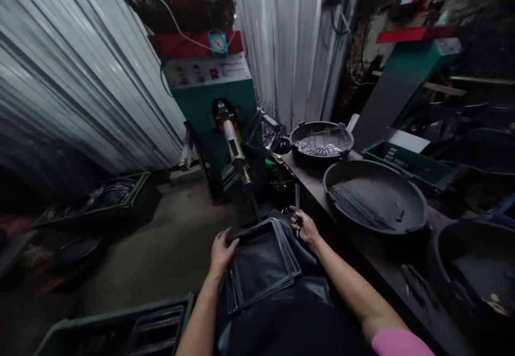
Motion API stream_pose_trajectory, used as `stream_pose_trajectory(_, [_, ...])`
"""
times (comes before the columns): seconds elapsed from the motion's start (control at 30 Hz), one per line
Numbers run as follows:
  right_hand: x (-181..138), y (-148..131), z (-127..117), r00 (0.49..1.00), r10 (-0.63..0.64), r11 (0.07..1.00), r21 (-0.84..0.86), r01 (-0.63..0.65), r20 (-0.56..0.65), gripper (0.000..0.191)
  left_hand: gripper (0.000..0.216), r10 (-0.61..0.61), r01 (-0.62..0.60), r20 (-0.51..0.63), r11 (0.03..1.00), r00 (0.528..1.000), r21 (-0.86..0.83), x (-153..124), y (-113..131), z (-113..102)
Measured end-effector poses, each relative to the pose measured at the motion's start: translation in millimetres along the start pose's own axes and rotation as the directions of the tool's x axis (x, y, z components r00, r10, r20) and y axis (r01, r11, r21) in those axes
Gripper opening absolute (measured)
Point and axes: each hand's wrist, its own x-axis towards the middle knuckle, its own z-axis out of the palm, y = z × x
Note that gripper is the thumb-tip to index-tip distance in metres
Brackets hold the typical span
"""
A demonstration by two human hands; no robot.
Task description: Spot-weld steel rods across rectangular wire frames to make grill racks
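Note:
Across my lap, over a dark apron (281,313), lies a stack of rectangular metal wire frames (288,254). My left hand (222,253) is closed on their upper left corner, thumb on top. To the right of the stack, my right hand (304,228) pinches a few thin metal rods (297,198) that point upward. Ahead of both hands stands a green machine (205,104) with a red top and a forward-reaching metal arm (232,139). Several thin wires (231,176) hang around the end of that arm.
On the right-hand bench, a black round tray (406,184) holds dark rods, and another pan (298,149) holds shiny wire pieces. Behind them is a green basket (438,176). A crate (60,326) with wire frames sits at lower left, another crate (137,190) farther off.

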Motion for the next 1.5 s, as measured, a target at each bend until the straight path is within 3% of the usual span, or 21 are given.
stream_pose_trajectory(0.07, [-1, -1, 3, 0.999, 0.042, 0.999, 0.006, -0.042, 0.016, 0.021, 0.044, -0.119, 0.115, -0.070, 0.992, 0.990, -0.057, -8, -5, -5])
stream_pose_trajectory(0.13, [0, -2, 7, 0.996, 0.082, 0.997, 0.003, -0.082, 0.031, 0.021, 0.037, -0.171, 0.165, -0.050, 0.980, 0.984, -0.114, -13, -5, -11])
stream_pose_trajectory(0.23, [1, -4, 12, 0.989, 0.137, 0.990, 0.011, -0.138, 0.049, 0.022, 0.024, -0.141, 0.127, -0.066, 0.974, 0.988, -0.185, -15, 4, -17])
stream_pose_trajectory(0.43, [0, -13, 21, 0.983, 0.173, 0.985, -0.034, -0.171, 0.061, 0.021, 0.018, -0.087, 0.068, -0.159, 0.991, 0.983, -0.118, -10, 20, -21])
stream_pose_trajectory(0.53, [-1, -15, 23, 0.995, 0.092, 0.986, -0.144, -0.086, 0.039, 0.020, 0.019, -0.101, 0.074, -0.177, 0.986, 0.979, -0.152, -11, 21, -21])
stream_pose_trajectory(0.6, [-1, -15, 21, 1.000, -0.030, 0.970, -0.241, 0.030, 0.007, 0.020, 0.019, -0.113, 0.081, -0.180, 0.981, 0.977, -0.177, -12, 22, -21])
stream_pose_trajectory(0.7, [-2, -11, 14, 0.972, -0.233, 0.866, -0.456, 0.205, -0.007, 0.022, 0.021, -0.151, 0.100, -0.153, 0.949, 0.977, -0.299, -14, 28, -22])
stream_pose_trajectory(0.8, [-5, -1, 5, 0.951, -0.304, 0.686, -0.678, 0.264, 0.062, 0.025, 0.024, -0.231, 0.166, -0.053, 0.821, 0.971, -0.546, -15, 37, -21])
stream_pose_trajectory(0.9, [-7, 8, -1, 0.949, -0.290, 0.538, -0.799, 0.267, 0.122, 0.028, 0.028, -0.320, 0.295, 0.126, 0.560, 0.939, -0.774, -11, 46, -15])
stream_pose_trajectory(0.97, [-6, 11, -3, 0.937, -0.329, 0.460, -0.847, 0.266, 0.116, 0.031, 0.031, -0.362, 0.366, 0.223, 0.398, 0.905, -0.841, -7, 51, -8])
stream_pose_trajectory(1.03, [-5, 7, -4, 0.919, -0.379, 0.401, -0.875, 0.271, 0.110, 0.033, 0.034, -0.364, 0.416, 0.299, 0.308, 0.882, -0.855, -4, 57, -2])
stream_pose_trajectory(1.2, [-11, -28, 8, 0.912, -0.360, 0.400, -0.851, 0.339, 0.194, 0.024, 0.037, -0.275, 0.459, 0.401, 0.193, 0.874, -0.867, 2, 69, 4])
stream_pose_trajectory(1.33, [-37, -60, 40, 0.882, -0.285, 0.379, -0.801, 0.463, 0.375, 0.027, 0.036, -0.359, 0.412, 0.344, 0.130, 0.867, -0.902, 15, 73, -5])
stream_pose_trajectory(1.4, [-52, -66, 61, 0.840, -0.189, 0.379, -0.751, 0.541, 0.509, 0.034, 0.035, -0.366, 0.384, 0.310, 0.150, 0.878, -0.911, 27, 76, -12])
stream_pose_trajectory(1.5, [-71, -56, 88, 0.710, 0.042, 0.324, -0.682, 0.656, 0.703, 0.047, 0.033, -0.329, 0.349, 0.274, 0.194, 0.904, -0.917, 46, 86, -22])
